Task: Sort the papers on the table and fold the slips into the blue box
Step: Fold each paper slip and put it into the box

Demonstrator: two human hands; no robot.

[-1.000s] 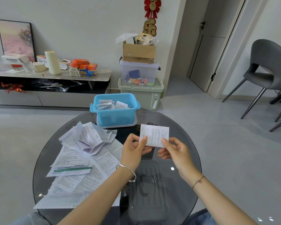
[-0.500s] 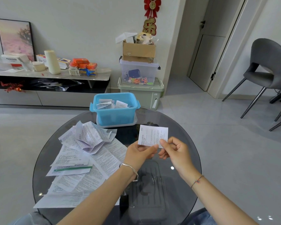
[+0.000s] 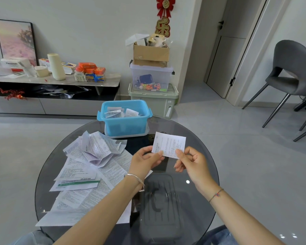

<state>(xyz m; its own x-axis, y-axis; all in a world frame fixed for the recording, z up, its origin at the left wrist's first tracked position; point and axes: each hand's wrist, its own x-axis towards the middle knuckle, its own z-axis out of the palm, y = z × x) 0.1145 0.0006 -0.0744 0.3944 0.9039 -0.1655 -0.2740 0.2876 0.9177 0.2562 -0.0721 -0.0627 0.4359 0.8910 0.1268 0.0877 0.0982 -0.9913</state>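
At frame centre, one printed slip [image 3: 169, 145] is held up between both hands — left hand [image 3: 145, 162] pinching its lower left corner, right hand [image 3: 193, 164] its lower right edge. One blue box [image 3: 125, 117] sits just above, several slips inside; a heap of papers [image 3: 85, 170] lies lower left.

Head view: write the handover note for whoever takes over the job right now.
Left hand: pinches the lower left corner of the slip.
Right hand: pinches the slip's lower right edge.
The slip is held flat above the glass table, in front of the blue box.
Done: several slips in the box.
Left: fold the held slip and drop it in the box, then sort the pile of papers spread on the table's left side.
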